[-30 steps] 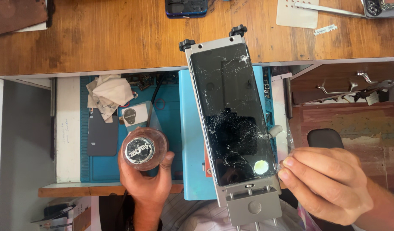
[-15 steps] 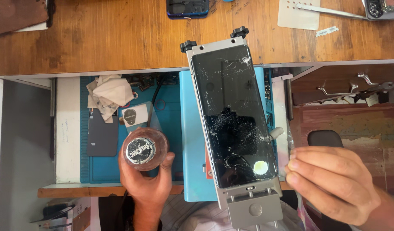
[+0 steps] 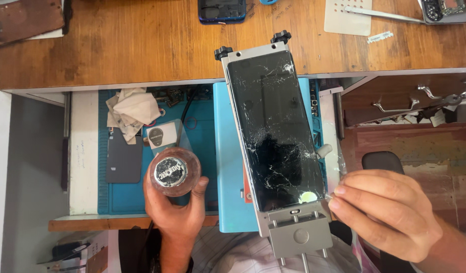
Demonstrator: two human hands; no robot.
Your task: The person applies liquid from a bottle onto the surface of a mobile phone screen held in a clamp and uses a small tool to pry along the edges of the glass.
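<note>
Two hands are busy: your left hand (image 3: 176, 210) is wrapped around a small clear jar (image 3: 175, 172) with a dark round top, over the blue mat (image 3: 202, 151). Your right hand (image 3: 384, 212) pinches something thin, too small to tell, just beside the cracked phone (image 3: 271, 126) clamped in a grey metal fixture (image 3: 298, 235).

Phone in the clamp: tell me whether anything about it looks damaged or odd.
The phone in the grey metal clamp has a badly cracked screen, with cracks densest over its lower half. It also lies tilted, not square to the wooden bench.
</note>
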